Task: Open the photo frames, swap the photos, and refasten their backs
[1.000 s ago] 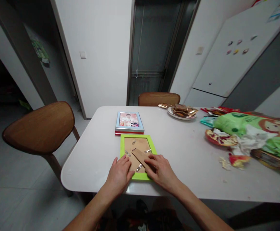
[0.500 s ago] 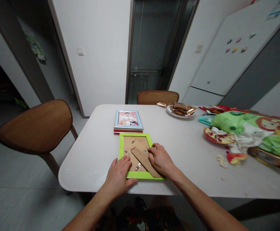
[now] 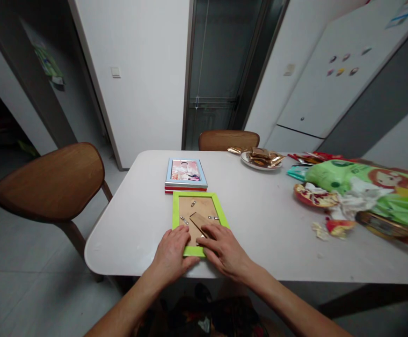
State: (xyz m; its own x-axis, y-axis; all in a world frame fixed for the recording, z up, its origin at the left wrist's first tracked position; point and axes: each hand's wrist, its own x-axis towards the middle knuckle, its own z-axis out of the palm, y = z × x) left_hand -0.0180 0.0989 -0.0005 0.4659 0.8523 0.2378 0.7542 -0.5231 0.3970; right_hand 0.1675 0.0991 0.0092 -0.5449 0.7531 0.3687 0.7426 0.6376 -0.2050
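Frame (image 3: 199, 207) | right hand (image 3: 227, 252) | moved from right clip (image 3: 213, 217) to bottom clip (image 3: 202, 237)

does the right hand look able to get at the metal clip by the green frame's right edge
Probably yes: the clip lies uncovered on the green frame, just beyond the right hand, with nothing visible blocking it.

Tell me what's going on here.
A person is handling a green picture frame lying back side up on the white table. The left hand rests on its near left corner; the right hand partly covers the brown stand. Metal clips show on the backing. Just beyond sits a stack of frames, a light-blue one on top.
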